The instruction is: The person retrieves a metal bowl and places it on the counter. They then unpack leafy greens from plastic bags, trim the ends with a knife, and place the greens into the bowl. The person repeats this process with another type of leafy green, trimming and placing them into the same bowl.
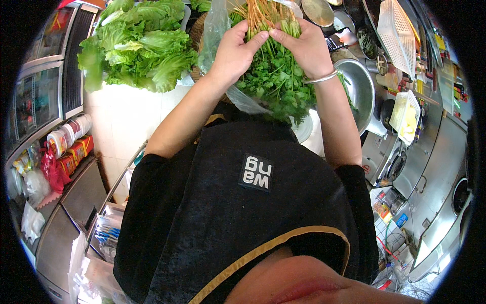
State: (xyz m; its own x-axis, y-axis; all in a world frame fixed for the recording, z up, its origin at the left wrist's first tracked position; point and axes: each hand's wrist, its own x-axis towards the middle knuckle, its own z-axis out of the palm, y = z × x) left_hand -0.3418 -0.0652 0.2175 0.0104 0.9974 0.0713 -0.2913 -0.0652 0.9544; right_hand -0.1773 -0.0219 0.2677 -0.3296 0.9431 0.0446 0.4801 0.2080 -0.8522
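Note:
A bunch of leafy green herbs with pale roots, resembling coriander [281, 83], is at the top centre, its leaves toward my body. My left hand [239, 49] and my right hand [305, 47] grip the stems near the roots, thumb tips almost touching. Beneath and beside the bunch lies a clear plastic bag [216, 34]. To the left is a large pile of green lettuce [148, 45]. Right of my right forearm stands a metal bowl [360, 91] with some green stems at its inner side. The fingers behind the stems are partly hidden.
At the upper right are a phone [340, 40], a white perforated basket [396, 38] and several metal lids or bowls. A smaller white basket [404, 116] holds pale yellow pieces. Glass-doored cabinets [38, 91] line the left; a metal-framed rack [114, 178] stands near my left side.

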